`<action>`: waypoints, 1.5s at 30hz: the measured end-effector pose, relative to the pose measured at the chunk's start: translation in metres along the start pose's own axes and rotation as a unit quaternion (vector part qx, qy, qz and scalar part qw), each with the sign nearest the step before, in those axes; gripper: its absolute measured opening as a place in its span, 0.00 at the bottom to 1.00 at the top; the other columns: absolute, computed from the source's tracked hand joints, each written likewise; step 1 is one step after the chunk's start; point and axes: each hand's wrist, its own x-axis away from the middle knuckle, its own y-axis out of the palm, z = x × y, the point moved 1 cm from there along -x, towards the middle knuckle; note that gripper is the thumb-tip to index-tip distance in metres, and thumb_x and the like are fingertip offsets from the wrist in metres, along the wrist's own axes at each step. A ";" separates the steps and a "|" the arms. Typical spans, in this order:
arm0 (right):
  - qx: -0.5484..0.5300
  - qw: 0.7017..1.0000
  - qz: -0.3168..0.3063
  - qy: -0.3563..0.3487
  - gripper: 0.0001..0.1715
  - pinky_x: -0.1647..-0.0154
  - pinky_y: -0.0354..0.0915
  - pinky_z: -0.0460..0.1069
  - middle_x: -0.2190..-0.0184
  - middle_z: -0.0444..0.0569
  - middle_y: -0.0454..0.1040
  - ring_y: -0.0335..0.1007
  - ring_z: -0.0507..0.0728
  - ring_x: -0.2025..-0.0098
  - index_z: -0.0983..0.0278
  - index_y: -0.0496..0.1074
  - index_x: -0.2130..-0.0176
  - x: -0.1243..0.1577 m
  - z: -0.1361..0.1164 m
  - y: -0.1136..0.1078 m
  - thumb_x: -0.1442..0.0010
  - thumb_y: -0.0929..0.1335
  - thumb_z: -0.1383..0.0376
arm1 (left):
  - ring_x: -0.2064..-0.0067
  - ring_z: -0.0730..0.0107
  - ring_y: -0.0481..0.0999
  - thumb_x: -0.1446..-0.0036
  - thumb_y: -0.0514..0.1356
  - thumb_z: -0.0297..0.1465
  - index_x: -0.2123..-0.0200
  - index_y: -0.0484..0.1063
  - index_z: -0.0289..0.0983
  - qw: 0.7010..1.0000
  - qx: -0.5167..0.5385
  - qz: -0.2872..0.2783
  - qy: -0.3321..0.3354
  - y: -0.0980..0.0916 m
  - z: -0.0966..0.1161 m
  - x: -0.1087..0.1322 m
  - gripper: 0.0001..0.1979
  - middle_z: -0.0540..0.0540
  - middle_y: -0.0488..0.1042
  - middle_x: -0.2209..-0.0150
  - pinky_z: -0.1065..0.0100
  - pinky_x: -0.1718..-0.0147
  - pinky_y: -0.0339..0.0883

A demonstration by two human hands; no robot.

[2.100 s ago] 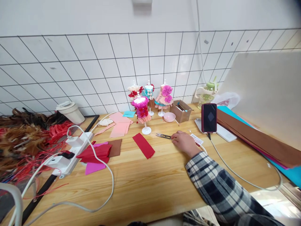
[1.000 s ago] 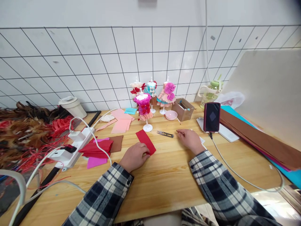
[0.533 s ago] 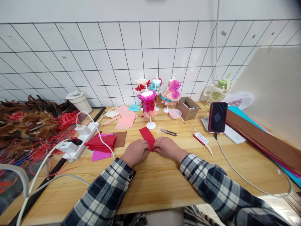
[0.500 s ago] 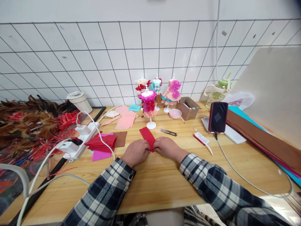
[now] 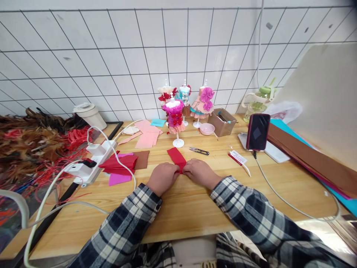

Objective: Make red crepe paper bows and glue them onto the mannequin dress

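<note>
Both hands pinch the near end of a red strip of crepe paper [image 5: 176, 156], which stretches away from me over the table. My left hand [image 5: 163, 178] grips its left corner, and my right hand [image 5: 201, 172] its right corner, fingertips almost meeting. The paper between the fingertips is partly hidden. Just beyond the strip stands a small dress form [image 5: 174, 118] in a magenta, red and peach ruffled dress. Thread snips [image 5: 199, 150] lie to the right of the strip. Folded red paper [image 5: 119, 163] rests left of my left hand, on brown and magenta pieces.
A white power strip [image 5: 95, 163] with trailing cables runs along the left, beside feathers [image 5: 36, 137]. Several dressed forms, a pink bowl [image 5: 207, 129] and a cardboard box [image 5: 223, 123] stand at the back. To the right are a glue tube [image 5: 237, 158], a propped phone [image 5: 258, 132] and long paper sheets [image 5: 312, 160].
The view has tilted down slightly, so things sit a little higher. Less of the red strip's length shows beyond my fingers, and its near end looks folded. Both hands still hold it.
</note>
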 end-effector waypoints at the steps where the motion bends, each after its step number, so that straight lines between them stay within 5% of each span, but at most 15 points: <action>1: 0.004 1.000 -0.002 0.012 0.11 0.60 0.57 0.48 0.66 0.49 0.75 0.67 0.54 0.62 0.62 0.75 0.63 0.000 -0.002 -0.001 0.37 0.63 0.64 | 0.65 0.63 0.73 0.40 0.53 0.34 0.64 0.74 0.38 1.000 0.005 -0.002 -0.004 0.000 -0.001 0.002 0.11 0.44 0.76 0.68 0.65 0.65 0.62; 8: 0.004 0.999 -0.021 0.036 0.11 0.62 0.56 0.47 0.66 0.50 0.75 0.67 0.54 0.62 0.64 0.72 0.62 0.001 -0.009 -0.001 0.37 0.63 0.63 | 0.59 0.61 0.70 0.40 0.54 0.36 0.63 0.75 0.37 0.999 0.001 0.050 0.016 -0.002 0.005 0.009 0.12 0.42 0.74 0.64 0.62 0.58 0.62; 16: -0.005 0.999 -0.017 0.027 0.10 0.58 0.57 0.47 0.66 0.49 0.74 0.67 0.54 0.61 0.64 0.74 0.62 0.000 -0.012 0.003 0.37 0.63 0.65 | 0.62 0.62 0.73 0.39 0.53 0.32 0.65 0.76 0.38 1.000 0.010 -0.009 0.016 0.002 0.005 0.006 0.11 0.43 0.76 0.67 0.63 0.61 0.64; 29: 0.038 0.996 -0.026 0.074 0.13 0.60 0.58 0.47 0.66 0.50 0.75 0.67 0.55 0.61 0.63 0.72 0.62 0.001 -0.019 0.002 0.35 0.60 0.63 | 0.60 0.62 0.71 0.39 0.52 0.30 0.67 0.74 0.36 0.999 0.001 0.030 0.012 0.003 0.007 0.006 0.11 0.43 0.74 0.66 0.63 0.58 0.63; 40: 0.045 0.996 -0.028 0.078 0.14 0.57 0.58 0.47 0.63 0.52 0.74 0.67 0.55 0.58 0.63 0.74 0.63 -0.001 -0.018 0.001 0.36 0.61 0.62 | 0.64 0.63 0.72 0.37 0.50 0.33 0.64 0.75 0.36 1.000 0.025 -0.001 -0.003 0.007 0.006 0.004 0.14 0.43 0.75 0.68 0.64 0.62 0.63; 45: 0.062 0.993 -0.034 0.090 0.15 0.61 0.59 0.48 0.65 0.50 0.75 0.69 0.56 0.61 0.62 0.73 0.62 0.000 -0.019 0.001 0.34 0.59 0.61 | 0.60 0.62 0.70 0.39 0.52 0.31 0.67 0.75 0.35 0.999 0.018 0.037 0.005 0.004 0.008 0.004 0.12 0.42 0.73 0.65 0.62 0.58 0.63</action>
